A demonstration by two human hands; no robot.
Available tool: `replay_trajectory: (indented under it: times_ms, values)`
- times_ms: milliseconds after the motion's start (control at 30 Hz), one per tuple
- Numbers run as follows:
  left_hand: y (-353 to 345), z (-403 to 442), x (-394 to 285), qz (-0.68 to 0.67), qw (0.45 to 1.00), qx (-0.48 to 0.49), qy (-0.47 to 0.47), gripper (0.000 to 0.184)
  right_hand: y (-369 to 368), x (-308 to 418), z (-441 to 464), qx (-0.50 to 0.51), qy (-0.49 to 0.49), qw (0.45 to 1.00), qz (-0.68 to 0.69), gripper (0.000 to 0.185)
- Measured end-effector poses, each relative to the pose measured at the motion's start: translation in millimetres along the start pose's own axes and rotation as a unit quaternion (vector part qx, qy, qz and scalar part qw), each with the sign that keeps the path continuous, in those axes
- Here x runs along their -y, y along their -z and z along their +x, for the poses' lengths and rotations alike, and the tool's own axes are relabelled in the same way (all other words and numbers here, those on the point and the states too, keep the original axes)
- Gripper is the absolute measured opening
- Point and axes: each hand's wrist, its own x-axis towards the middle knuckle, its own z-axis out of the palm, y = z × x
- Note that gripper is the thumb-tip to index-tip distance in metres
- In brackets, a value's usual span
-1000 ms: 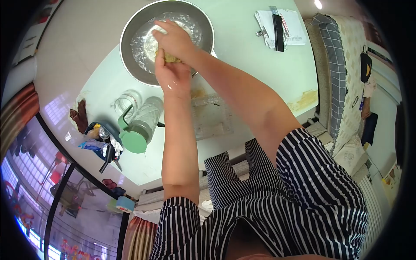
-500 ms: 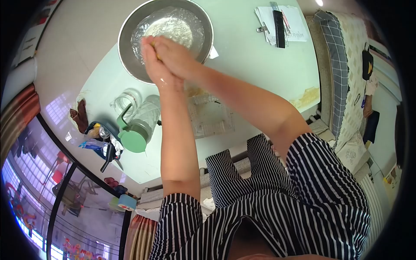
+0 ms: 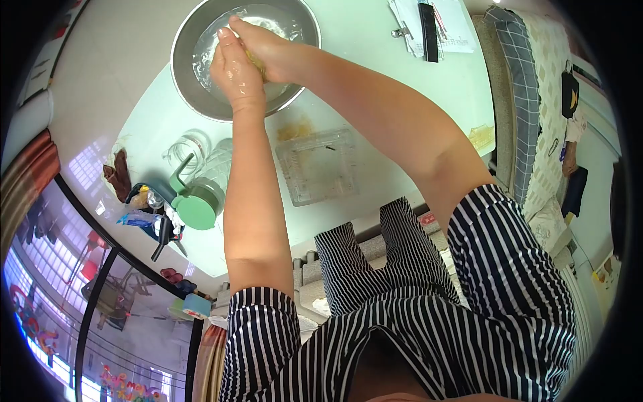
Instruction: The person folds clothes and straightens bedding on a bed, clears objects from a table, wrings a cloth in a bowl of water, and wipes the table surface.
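A wide metal basin (image 3: 179,74) of water (image 3: 204,50) stands on the table at the top of the view. Over it, my left hand (image 3: 238,72) and my right hand (image 3: 266,52) are cupped together, wet. Between the palms shows a strip of a soft-looking yellow thing (image 3: 255,61); most of it is hidden, and I cannot make out its kind. Both hands press on it from either side. My left fingers point up and away, and my right thumb lies across the top.
Left of my left forearm are a pitcher with a green lid (image 3: 197,211), a glass jar (image 3: 187,151) and a dark caddy of small items (image 3: 157,201). A clear plastic tray (image 3: 318,167) lies between my arms. Clipped papers (image 3: 459,30) lie at the right.
My hands have parted a little, so more of the yellow thing shows between them. The basin and table sit slightly higher and further left in view.
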Motion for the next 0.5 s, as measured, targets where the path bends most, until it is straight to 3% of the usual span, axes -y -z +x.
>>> replay_trajectory:
  times_ms: [233,467,500]
  values:
    - [-1.3,9.9,6.8,-0.019,0.999,-0.031,0.035,0.048,4.5,-17.0,13.8,-0.038,0.010,0.999,-0.032,0.026]
    - [0.5,7.8,5.3,-0.004,0.998,-0.053,0.035,0.041,7.2,-29.4,22.8,-0.060,0.023,0.996,-0.062,0.032]
    - [0.4,6.8,4.7,-0.016,0.997,-0.060,0.043,0.040,8.6,-32.2,26.7,-0.066,0.064,0.985,-0.149,0.032]
